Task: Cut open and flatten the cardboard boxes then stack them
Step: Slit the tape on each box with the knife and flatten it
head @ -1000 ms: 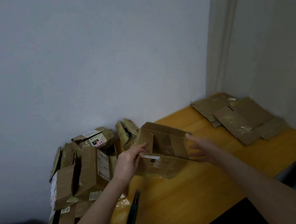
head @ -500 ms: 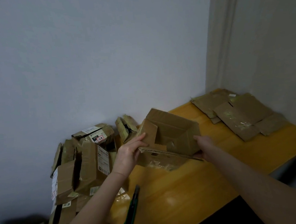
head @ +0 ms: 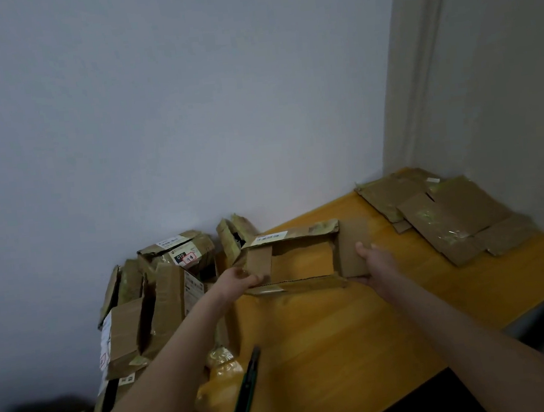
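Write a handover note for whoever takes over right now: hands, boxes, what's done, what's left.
Left hand grips the box at its left end; right hand grips its right flap.
The box is open top and bottom, the table showing through it, and is not yet flat.
Done: a flat stack in the far right corner.
Left: flatten this box, add it to the stack, then work through the pile by the wall on the left.
The cutter lies near the table's front edge.
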The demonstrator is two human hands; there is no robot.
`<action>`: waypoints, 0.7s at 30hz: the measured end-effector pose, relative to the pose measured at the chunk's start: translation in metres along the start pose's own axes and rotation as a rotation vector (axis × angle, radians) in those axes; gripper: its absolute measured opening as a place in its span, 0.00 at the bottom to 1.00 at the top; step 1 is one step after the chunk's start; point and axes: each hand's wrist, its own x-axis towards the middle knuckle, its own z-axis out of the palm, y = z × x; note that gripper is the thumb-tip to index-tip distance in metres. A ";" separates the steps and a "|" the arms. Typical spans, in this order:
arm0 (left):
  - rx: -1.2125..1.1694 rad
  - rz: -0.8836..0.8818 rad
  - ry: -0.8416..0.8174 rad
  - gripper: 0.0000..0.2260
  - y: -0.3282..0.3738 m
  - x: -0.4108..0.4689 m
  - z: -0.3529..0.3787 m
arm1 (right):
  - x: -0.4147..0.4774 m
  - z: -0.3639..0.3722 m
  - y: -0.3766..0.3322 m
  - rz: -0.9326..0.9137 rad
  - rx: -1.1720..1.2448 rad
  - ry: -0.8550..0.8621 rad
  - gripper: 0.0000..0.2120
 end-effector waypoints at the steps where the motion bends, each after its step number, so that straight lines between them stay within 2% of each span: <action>1: -0.016 -0.021 0.007 0.29 0.002 0.002 0.002 | -0.002 0.002 0.000 -0.011 -0.011 -0.024 0.19; 3: -0.032 -0.052 0.028 0.31 0.002 0.010 0.005 | -0.005 0.004 -0.001 -0.019 0.008 -0.073 0.18; 7: 0.075 -0.113 0.167 0.49 -0.012 0.026 0.011 | -0.010 0.004 0.000 0.009 0.108 -0.136 0.15; 8: 0.113 -0.119 0.195 0.50 -0.014 0.027 0.014 | -0.010 0.003 0.001 0.017 0.128 -0.143 0.16; 9: 0.158 -0.110 0.219 0.50 -0.016 0.026 0.017 | -0.009 0.002 0.002 0.021 0.137 -0.148 0.17; 11: 0.156 -0.036 0.237 0.42 -0.016 0.021 0.019 | -0.008 0.000 0.002 0.026 0.141 -0.149 0.18; 14: -0.088 0.117 0.149 0.24 -0.013 0.013 0.012 | -0.004 -0.006 0.002 0.064 0.239 -0.115 0.20; 16: -0.261 0.153 0.134 0.15 -0.013 0.008 0.004 | -0.002 -0.009 0.003 0.101 0.340 -0.083 0.20; 18: -0.401 0.139 0.089 0.13 -0.013 0.004 -0.002 | -0.002 -0.010 0.005 0.131 0.376 -0.039 0.20; 21: -0.500 0.102 0.034 0.17 -0.015 0.000 -0.007 | -0.001 -0.009 0.008 0.168 0.368 0.001 0.21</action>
